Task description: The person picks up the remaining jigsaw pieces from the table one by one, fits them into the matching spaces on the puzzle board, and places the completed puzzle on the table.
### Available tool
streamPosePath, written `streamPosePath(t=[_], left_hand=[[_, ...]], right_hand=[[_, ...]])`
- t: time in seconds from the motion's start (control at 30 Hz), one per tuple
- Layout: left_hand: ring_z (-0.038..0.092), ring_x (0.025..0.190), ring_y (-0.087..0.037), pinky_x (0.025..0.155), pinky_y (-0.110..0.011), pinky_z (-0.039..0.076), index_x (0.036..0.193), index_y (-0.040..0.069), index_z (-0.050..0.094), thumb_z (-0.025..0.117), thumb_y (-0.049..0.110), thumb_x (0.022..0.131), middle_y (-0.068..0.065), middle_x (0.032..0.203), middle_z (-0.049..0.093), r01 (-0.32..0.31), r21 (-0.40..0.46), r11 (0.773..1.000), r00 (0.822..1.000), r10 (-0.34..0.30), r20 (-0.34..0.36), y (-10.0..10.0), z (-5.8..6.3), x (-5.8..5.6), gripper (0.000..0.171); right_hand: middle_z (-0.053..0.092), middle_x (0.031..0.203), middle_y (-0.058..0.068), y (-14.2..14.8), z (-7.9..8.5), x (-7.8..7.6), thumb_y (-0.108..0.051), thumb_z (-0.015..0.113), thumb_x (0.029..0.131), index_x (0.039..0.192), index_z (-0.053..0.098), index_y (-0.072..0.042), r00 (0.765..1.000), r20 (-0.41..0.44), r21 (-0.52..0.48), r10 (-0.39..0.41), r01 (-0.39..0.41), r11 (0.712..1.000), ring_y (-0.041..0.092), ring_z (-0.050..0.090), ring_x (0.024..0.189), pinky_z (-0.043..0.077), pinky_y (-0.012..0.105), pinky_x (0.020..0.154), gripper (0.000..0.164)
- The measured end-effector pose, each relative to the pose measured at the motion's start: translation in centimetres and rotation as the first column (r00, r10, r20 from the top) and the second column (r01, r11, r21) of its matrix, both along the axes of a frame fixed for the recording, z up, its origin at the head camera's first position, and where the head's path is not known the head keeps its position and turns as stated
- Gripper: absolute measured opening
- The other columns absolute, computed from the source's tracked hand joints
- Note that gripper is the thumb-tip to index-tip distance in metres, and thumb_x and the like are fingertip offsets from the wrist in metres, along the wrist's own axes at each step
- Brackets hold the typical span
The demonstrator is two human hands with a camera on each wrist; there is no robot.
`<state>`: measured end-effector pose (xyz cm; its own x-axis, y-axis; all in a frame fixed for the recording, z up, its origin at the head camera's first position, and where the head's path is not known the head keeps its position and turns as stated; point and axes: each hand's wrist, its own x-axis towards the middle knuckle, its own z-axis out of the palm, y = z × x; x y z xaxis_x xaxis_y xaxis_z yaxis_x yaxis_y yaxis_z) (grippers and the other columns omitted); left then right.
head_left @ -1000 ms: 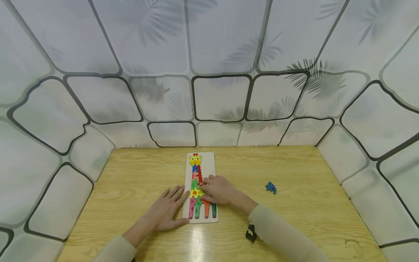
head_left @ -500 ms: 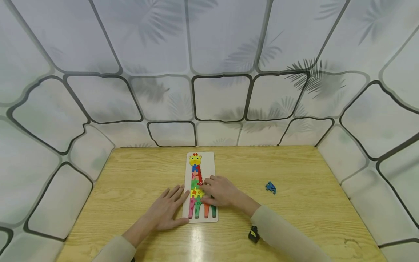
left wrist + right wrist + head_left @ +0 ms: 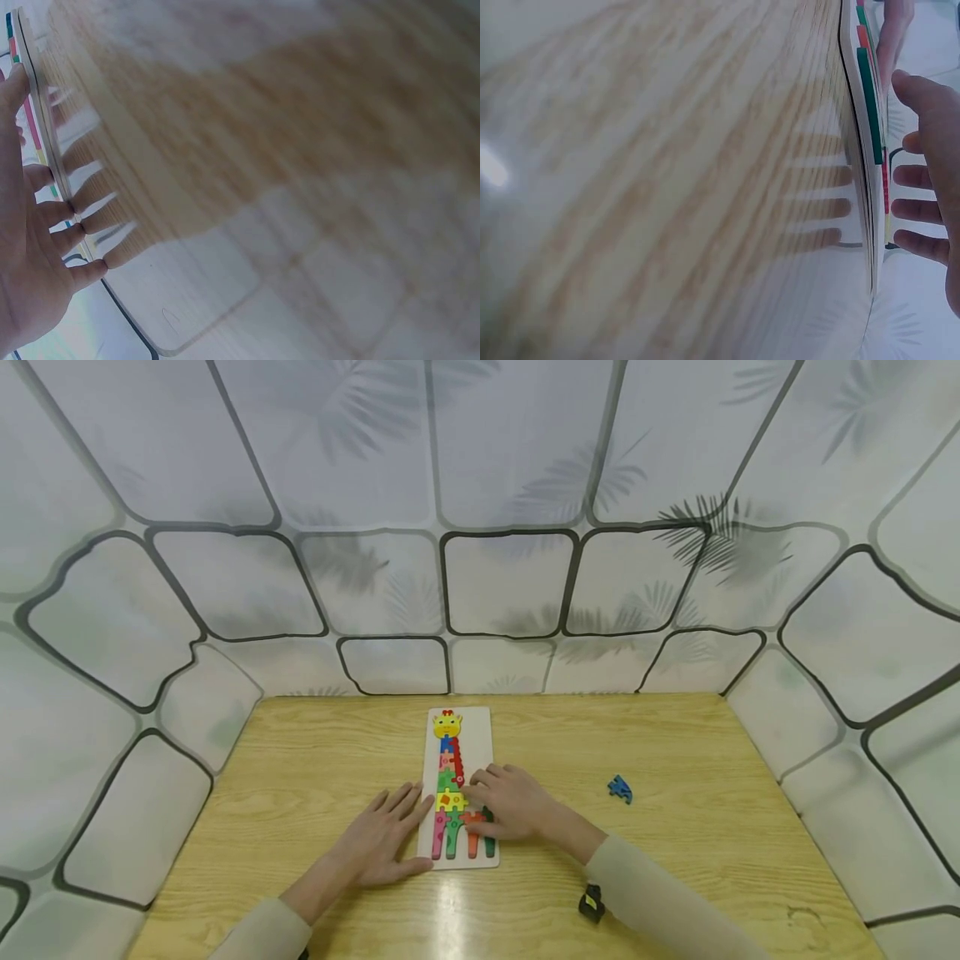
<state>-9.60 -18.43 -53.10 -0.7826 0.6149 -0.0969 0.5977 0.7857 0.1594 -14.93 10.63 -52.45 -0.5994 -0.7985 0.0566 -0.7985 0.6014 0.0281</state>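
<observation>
A white giraffe puzzle board lies on the table, with a yellow head piece, a neck of stacked coloured pieces and four-coloured legs fitted in it. My left hand lies flat with spread fingers along the board's left edge, thumb at its lower corner. Over the body and right legs is my right hand, palm down, hiding part of the middle. In the right wrist view its fingers are loosely extended, close over the pieces, and nothing shows between them. A loose blue puzzle piece sits apart to the right.
The wooden table is enclosed at the back and sides by a patterned white curtain. A small black device hangs by the right sleeve.
My right hand has drawn slightly right and toward me, uncovering more of the orange and dark green leg pieces. The left hand and the loose blue piece stay put.
</observation>
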Motion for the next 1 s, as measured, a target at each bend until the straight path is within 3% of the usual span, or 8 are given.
streamPosePath(t=[0.3, 0.6, 1.0], left_hand=[[0.033, 0.160, -0.040, 0.129, -0.062, 0.033, 0.166, 0.013, 0.034, 0.046, 0.078, 0.097, -0.018, 0.173, 0.033, -0.010, 0.002, 1.000, 1.000, 0.010, 0.021, 0.0, 0.0, 0.0, 0.096], [0.036, 0.159, -0.039, 0.128, -0.061, 0.035, 0.166, 0.013, 0.036, 0.047, 0.078, 0.097, -0.019, 0.171, 0.036, 0.007, 0.005, 1.000, 1.000, -0.007, -0.029, 0.0, -0.2, 0.0, 0.095], [0.035, 0.160, -0.040, 0.128, -0.062, 0.035, 0.166, 0.013, 0.034, 0.047, 0.078, 0.097, -0.019, 0.172, 0.034, 0.010, 0.005, 1.000, 1.000, -0.010, -0.018, -0.1, -0.3, -0.1, 0.095]], right_hand=[[0.068, 0.136, 0.001, 1.0, 0.2, 0.5, -0.068, 0.050, 0.103, 0.144, 0.062, -0.021, 1.000, 0.012, 0.007, -0.024, 0.024, 1.000, 0.021, 0.066, 0.123, 0.059, 0.042, 0.102, 0.063], [0.067, 0.138, 0.002, 2.4, 1.0, 0.9, -0.067, 0.054, 0.100, 0.145, 0.062, -0.020, 0.998, 0.010, 0.000, -0.060, 0.060, 0.998, 0.023, 0.063, 0.126, 0.057, 0.044, 0.104, 0.065], [0.068, 0.135, 0.001, 4.6, 0.4, 1.6, -0.067, 0.057, 0.099, 0.145, 0.062, -0.021, 0.996, -0.018, -0.020, -0.087, 0.087, 0.996, 0.023, 0.064, 0.124, 0.057, 0.045, 0.103, 0.066]])
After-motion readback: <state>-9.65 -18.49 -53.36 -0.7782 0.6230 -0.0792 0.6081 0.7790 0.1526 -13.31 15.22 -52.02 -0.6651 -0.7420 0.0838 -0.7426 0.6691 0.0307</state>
